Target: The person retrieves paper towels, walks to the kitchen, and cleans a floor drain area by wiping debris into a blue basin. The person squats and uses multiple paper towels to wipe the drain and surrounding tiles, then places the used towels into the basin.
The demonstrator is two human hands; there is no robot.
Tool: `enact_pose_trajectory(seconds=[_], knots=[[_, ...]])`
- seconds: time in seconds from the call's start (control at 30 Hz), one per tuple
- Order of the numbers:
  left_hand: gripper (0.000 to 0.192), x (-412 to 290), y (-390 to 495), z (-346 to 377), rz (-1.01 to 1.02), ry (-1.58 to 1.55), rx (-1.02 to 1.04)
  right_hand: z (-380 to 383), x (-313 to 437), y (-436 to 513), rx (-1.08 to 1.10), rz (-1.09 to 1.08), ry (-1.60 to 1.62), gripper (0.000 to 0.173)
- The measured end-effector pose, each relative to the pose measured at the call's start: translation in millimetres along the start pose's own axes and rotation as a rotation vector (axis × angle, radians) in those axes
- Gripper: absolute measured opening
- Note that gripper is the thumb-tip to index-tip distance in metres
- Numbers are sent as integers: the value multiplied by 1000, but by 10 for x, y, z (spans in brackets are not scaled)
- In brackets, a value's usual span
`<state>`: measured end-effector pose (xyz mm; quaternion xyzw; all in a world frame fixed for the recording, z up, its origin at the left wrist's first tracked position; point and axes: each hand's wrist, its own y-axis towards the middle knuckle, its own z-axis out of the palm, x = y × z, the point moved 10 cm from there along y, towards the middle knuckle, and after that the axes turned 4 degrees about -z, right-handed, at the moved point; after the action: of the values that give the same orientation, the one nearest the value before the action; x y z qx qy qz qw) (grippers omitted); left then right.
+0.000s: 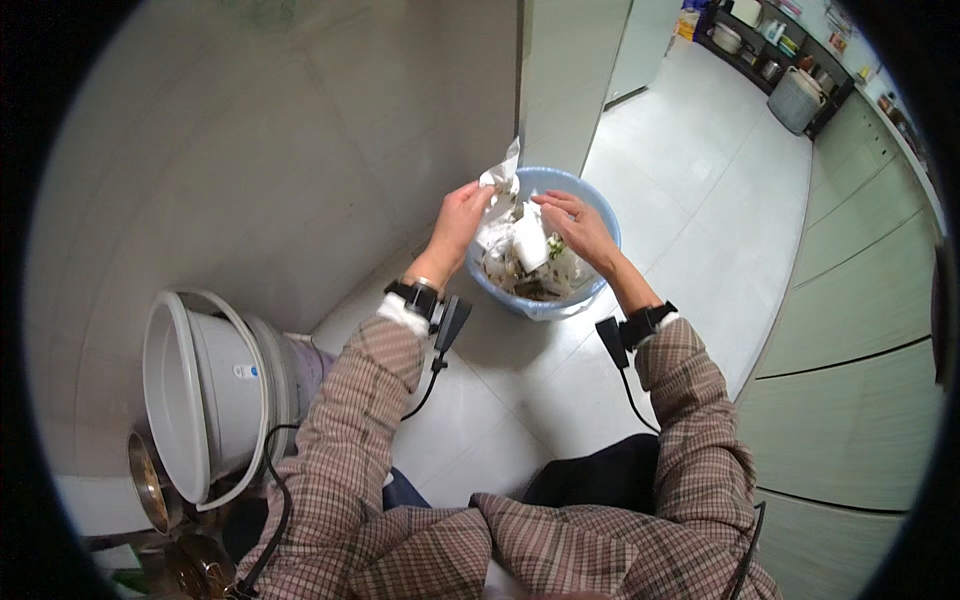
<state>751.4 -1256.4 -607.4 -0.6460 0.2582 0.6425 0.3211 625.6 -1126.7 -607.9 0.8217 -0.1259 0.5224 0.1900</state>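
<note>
In front of me a light blue plastic waste bin (612,217) stands on the floor. Crumpled white paper, vegetable scraps (555,246) and a clear plastic liner (570,281) fill much of it. My left hand (459,225) pinches a crumpled piece of white paper (504,171) over the bin's far left rim. On the opposite side, my right hand (581,227) reaches over the bin with fingers apart. Its fingertips are close to a white paper wad (531,241) on the heap; whether they touch it I cannot tell.
Stacked grey plastic basins (225,375) lean at my left beside metal pots (154,480). A tiled wall (300,150) and a pale panel (570,75) border the bin. Green cabinets (855,315) line the right, with a grey lidded bucket (796,101) and shelves beyond.
</note>
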Motion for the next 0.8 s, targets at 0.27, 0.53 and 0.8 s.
enact_pose_trajectory(seconds=[0.27, 0.53, 0.8], knots=[[26, -54, -46, 43, -22, -459, 79, 65, -175, 32, -18, 175, 676, 43], [21, -145, -118, 89, 154, -421, -14, -10, -296, -155, -199, 306, 1509, 27], [25, -160, -124, 15, 317, -51, -122, -147, -237, -76, 65, 141, 266, 50]])
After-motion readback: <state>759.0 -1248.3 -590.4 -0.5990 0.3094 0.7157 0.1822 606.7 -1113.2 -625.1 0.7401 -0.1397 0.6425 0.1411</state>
